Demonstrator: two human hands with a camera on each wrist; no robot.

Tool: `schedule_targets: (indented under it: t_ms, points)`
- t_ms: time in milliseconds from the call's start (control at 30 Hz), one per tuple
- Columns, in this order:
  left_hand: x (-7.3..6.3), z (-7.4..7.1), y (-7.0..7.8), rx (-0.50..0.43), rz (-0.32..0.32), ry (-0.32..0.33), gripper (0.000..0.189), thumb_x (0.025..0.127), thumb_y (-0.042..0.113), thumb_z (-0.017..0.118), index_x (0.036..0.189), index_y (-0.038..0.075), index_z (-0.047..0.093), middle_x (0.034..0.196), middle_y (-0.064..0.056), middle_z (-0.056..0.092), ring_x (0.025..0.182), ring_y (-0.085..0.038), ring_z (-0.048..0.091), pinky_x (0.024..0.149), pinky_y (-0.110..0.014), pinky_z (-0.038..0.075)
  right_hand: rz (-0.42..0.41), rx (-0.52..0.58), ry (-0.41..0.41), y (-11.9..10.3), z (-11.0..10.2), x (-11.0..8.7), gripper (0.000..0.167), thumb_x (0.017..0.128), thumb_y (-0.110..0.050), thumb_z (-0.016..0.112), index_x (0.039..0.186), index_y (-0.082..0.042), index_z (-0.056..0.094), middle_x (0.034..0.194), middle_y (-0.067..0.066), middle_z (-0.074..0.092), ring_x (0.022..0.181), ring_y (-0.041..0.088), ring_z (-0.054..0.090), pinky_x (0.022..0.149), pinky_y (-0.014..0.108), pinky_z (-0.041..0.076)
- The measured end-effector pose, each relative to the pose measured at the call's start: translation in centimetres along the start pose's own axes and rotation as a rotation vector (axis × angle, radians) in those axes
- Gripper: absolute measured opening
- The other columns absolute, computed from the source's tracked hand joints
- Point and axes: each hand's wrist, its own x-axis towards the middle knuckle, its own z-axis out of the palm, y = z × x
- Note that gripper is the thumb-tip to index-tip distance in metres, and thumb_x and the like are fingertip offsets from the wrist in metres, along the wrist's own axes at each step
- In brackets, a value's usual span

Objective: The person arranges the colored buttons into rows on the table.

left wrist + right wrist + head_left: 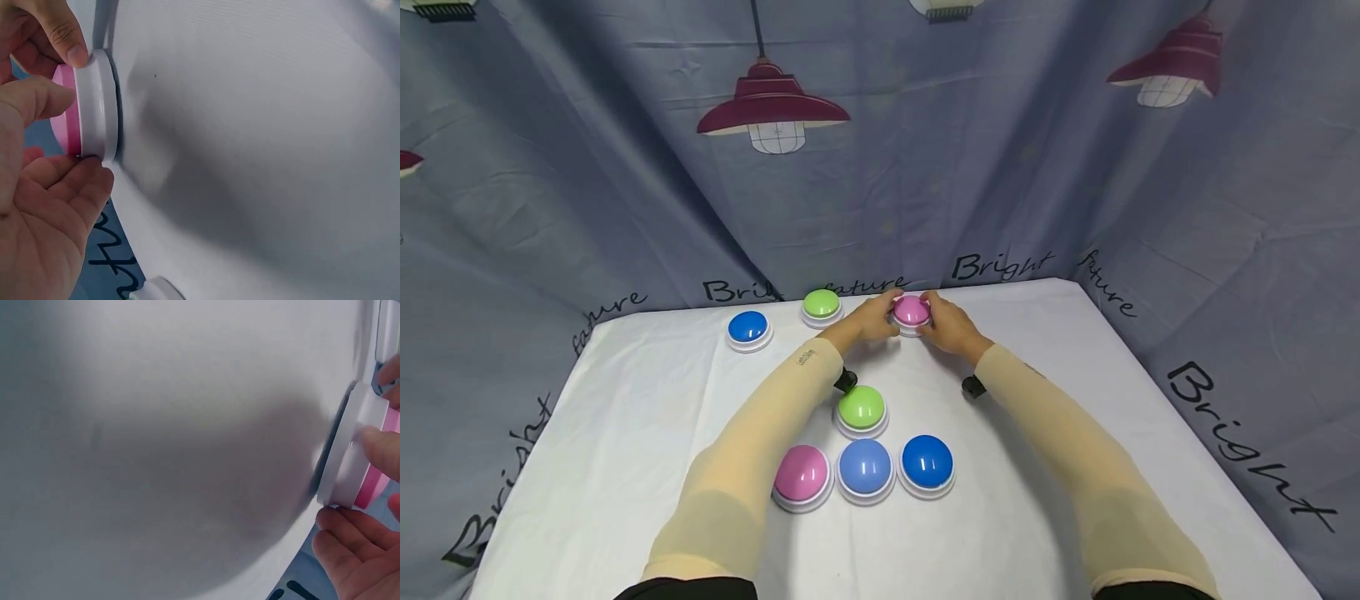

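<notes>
At the far edge of the table, both hands hold one push button with a pink dome (pixel 912 310) and a white base. My left hand (pixel 872 320) grips its left side, thumb toward me and fingers behind. On the opposite side my right hand (pixel 952 328) does the same. The left wrist view shows the left fingers (pixel 94 187) against the rim of the white base (pixel 98 106). In the right wrist view, the right thumb (pixel 382 450) lies on the base. The button's underside faces the white cloth; whether it touches cannot be told.
Left of the hands along the back stand a green button (pixel 822 303) and a blue button (pixel 748 327). Closer in are a green button (pixel 861 407), a pink button (pixel 802 473), a light blue button (pixel 865 467) and a blue button (pixel 927 462). A printed curtain (pixel 887 183) hangs behind the table.
</notes>
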Motion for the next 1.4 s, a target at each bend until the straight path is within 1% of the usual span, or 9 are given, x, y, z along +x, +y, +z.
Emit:
schedule_targets:
  t_ms: [167, 300, 467, 667, 867, 1000, 1133, 1267, 1400]
  points:
    - [-1.0, -0.7, 0.3, -0.026, -0.007, -0.031, 0.074, 0.09, 0.01, 0.066, 0.154, 0.01, 0.028, 0.149, -0.015, 0.046, 0.135, -0.023, 0.045, 0.112, -0.037, 0.035, -0.032, 0.008, -0.005, -0.4, -0.3, -0.9, 0.059, 0.092, -0.021, 0.072, 0.139, -0.006, 0.039, 0.132, 0.019, 0.057, 0.121, 0.031, 0.055, 0.104, 0.046, 0.043]
    - [-2.1, -1.2, 0.4, -0.012, 0.025, -0.062, 0.071, 0.091, 0.01, 0.063, 0.153, 0.01, 0.029, 0.146, -0.014, 0.049, 0.132, -0.024, 0.049, 0.109, -0.038, 0.039, -0.073, 0.014, -0.009, -0.4, -0.5, -1.7, 0.059, 0.091, -0.021, 0.073, 0.138, -0.006, 0.041, 0.129, 0.019, 0.059, 0.119, 0.031, 0.057, 0.102, 0.047, 0.045]
    - [-3.3, -1.4, 0.5, 0.0, 0.069, -0.094, 0.069, 0.092, 0.01, 0.063, 0.153, 0.009, 0.03, 0.143, -0.016, 0.052, 0.131, -0.027, 0.05, 0.107, -0.041, 0.041, -0.104, 0.028, -0.019, -0.7, -0.6, -2.9, 0.058, 0.091, -0.021, 0.073, 0.137, -0.006, 0.041, 0.127, 0.019, 0.06, 0.118, 0.032, 0.058, 0.101, 0.048, 0.045]
    - [-4.7, -1.3, 0.5, 0.018, 0.11, -0.108, 0.069, 0.092, 0.011, 0.063, 0.152, 0.005, 0.031, 0.139, -0.014, 0.056, 0.128, -0.027, 0.053, 0.106, -0.042, 0.041, -0.139, 0.031, -0.039, -1.0, -0.5, -4.3, 0.057, 0.09, -0.021, 0.075, 0.136, -0.007, 0.043, 0.128, 0.019, 0.059, 0.119, 0.032, 0.058, 0.102, 0.047, 0.045]
    - [-6.3, -1.1, 1.0, 0.012, 0.147, -0.122, 0.067, 0.091, 0.007, 0.063, 0.15, 0.004, 0.033, 0.138, -0.015, 0.056, 0.127, -0.028, 0.054, 0.105, -0.041, 0.043, -0.139, 0.038, -0.05, -1.6, -0.6, -5.8, 0.058, 0.089, -0.022, 0.076, 0.135, -0.009, 0.044, 0.128, 0.017, 0.06, 0.119, 0.031, 0.058, 0.102, 0.048, 0.045]
    - [-7.3, -0.8, 1.3, 0.004, 0.165, -0.14, 0.065, 0.092, 0.008, 0.063, 0.15, 0.006, 0.034, 0.138, -0.015, 0.056, 0.127, -0.028, 0.054, 0.105, -0.04, 0.043, -0.142, 0.054, -0.049, -2.0, -0.7, -7.0, 0.058, 0.087, -0.021, 0.078, 0.134, -0.008, 0.046, 0.127, 0.016, 0.061, 0.119, 0.031, 0.058, 0.102, 0.049, 0.045]
    - [-8.3, -0.4, 1.5, 0.013, 0.159, -0.163, 0.062, 0.093, 0.009, 0.063, 0.149, 0.01, 0.036, 0.138, -0.011, 0.057, 0.125, -0.028, 0.055, 0.105, -0.038, 0.044, -0.149, 0.053, -0.061, -2.1, -0.6, -8.2, 0.059, 0.086, -0.023, 0.079, 0.134, -0.009, 0.047, 0.127, 0.014, 0.061, 0.119, 0.03, 0.058, 0.102, 0.047, 0.046]
    - [-9.3, -0.1, 1.9, 0.018, 0.162, -0.186, 0.061, 0.093, 0.009, 0.062, 0.148, 0.011, 0.037, 0.138, -0.01, 0.057, 0.125, -0.029, 0.056, 0.105, -0.039, 0.043, -0.161, 0.061, -0.065, -2.0, -0.3, -9.4, 0.059, 0.085, -0.023, 0.08, 0.133, -0.009, 0.048, 0.127, 0.012, 0.061, 0.118, 0.029, 0.058, 0.101, 0.046, 0.047]
    - [-10.2, 0.3, 2.2, 0.029, 0.183, -0.201, 0.06, 0.092, 0.008, 0.061, 0.148, 0.011, 0.038, 0.138, -0.011, 0.057, 0.126, -0.028, 0.055, 0.105, -0.041, 0.043, -0.194, 0.074, -0.051, -1.9, -0.1, -10.5, 0.058, 0.084, -0.022, 0.082, 0.131, -0.009, 0.05, 0.126, 0.01, 0.062, 0.118, 0.027, 0.058, 0.101, 0.045, 0.047]
